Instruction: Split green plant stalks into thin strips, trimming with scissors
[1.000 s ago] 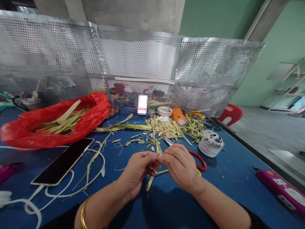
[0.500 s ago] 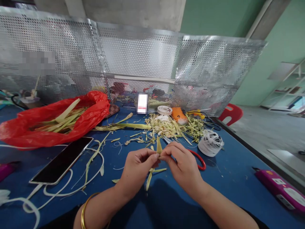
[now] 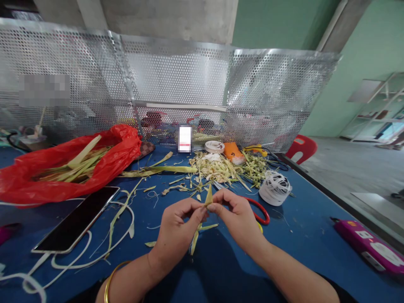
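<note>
Between the fingertips of both hands stands a small pointed piece of yellow-green leaf. My left hand pinches its lower left side, and my right hand pinches it from the right. Just under the hands, thin leaf strips stick out over the blue table. Red-handled scissors lie partly hidden behind my right hand. Beyond the fingers is a heap of pale leaf scraps, with small green knotted pieces to its right.
A red plastic bag of long leaves and a phone with a white cable lie left. A roll of white strip, an orange packet and a purple case are right. A perforated metal screen stands behind.
The view has shifted slightly, so most objects appear a little further left. My right thumb has moved up against the leaf piece, and both hands still pinch it.
</note>
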A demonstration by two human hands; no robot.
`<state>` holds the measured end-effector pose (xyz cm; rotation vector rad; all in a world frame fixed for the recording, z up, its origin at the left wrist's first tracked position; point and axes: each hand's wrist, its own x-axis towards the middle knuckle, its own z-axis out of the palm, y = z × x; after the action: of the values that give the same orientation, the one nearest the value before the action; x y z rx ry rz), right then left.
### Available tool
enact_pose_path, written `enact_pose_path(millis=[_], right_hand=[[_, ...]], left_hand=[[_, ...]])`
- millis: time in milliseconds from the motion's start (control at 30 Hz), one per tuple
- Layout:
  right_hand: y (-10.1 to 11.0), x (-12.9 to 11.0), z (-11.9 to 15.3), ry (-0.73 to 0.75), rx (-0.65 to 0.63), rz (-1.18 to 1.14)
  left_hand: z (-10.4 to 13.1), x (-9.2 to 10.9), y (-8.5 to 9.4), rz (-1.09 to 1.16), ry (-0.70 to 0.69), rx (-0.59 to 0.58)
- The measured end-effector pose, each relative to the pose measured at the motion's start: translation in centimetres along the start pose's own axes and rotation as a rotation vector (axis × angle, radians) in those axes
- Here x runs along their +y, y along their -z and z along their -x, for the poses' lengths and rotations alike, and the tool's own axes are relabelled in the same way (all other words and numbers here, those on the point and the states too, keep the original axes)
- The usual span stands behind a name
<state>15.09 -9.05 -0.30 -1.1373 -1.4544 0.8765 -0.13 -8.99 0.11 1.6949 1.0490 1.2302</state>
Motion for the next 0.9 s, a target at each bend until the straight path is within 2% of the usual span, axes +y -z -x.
enact_pose_path(millis=[133, 367, 533, 600, 700, 767, 833, 900], right_hand=[[0.2, -0.1, -0.1, -0.042, 0.015, 0.011], [0.3, 0.4, -0.2, -0.042, -0.006, -0.010], [0.2, 0.7, -0.3, -0.026, -0.002, 0.013], [0.3, 0.8, -0.2, 0.071, 0.034, 0.077], [0.6, 0.9, -0.1, 0.367, 0.098, 0.228], [0.7, 1.1, 0.0, 0.548, 0.092, 0.351], [0.7, 1.2, 0.1, 0.651, 0.078, 0.456], [0.5, 1.4, 0.1, 0.691, 0.085, 0.506]], left_hand=[[-0.1, -0.2, -0.1, 0.050, 0.040, -0.022], [-0.5, -0.1, -0.1, 0.154, 0.221, -0.053], [-0.8, -0.2, -0.3, 0.265, 0.328, -0.021], [-0.8, -0.4, -0.3, 0.338, 0.387, -0.003], [-0.8, -0.6, -0.2, 0.473, 0.475, 0.020], [-0.8, -0.6, -0.1, 0.541, 0.503, 0.023], [-0.7, -0.6, -0.1, 0.571, 0.503, 0.009], [-0.6, -0.6, -0.1, 0.573, 0.493, -0.007]])
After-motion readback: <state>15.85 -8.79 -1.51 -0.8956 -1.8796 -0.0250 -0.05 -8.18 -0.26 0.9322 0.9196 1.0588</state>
